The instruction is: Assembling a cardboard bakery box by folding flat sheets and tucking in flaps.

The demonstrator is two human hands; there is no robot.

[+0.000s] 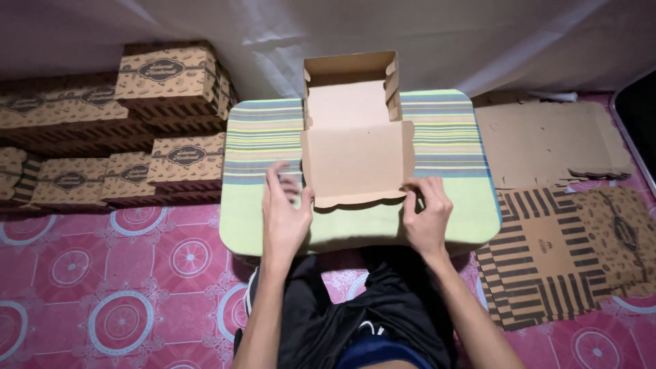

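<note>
Cardboard box (355,130) is sitting on the small striped table (266,137), roughly centred, far end reaching past the table's back edge; tray part at the far end is already standing with its walls up, plain brown inside; the flat lid flap (357,164) is lying toward the person, scalloped near edge hanging just above the pale green strip of the table.

Left hand (283,219) is resting at the flap's near-left corner; fingers spread fairly wide and pointing away from the person, thumb touching the flap's left edge; not gripping anything that I can see, more pressing alongside.

Right hand (427,215) is sitting at the near-right corner; fingers curled narrow, tips pinching or pressing the flap's right edge; cannot tell whether it's a real pinch or just contact.

Both forearms are coming up from the bottom of the frame over dark shorts (355,321); person is sitting on the pink patterned floor mat (123,301).

Left of the table: stack of finished boxes (109,130), brown with dark stripes and an oval label, piling several high against the white cloth backdrop (478,41).

Right of the table: flat unfolded box blanks (553,253) lying on the floor, some plain side up, some printed side up, overlapping each other.
</note>
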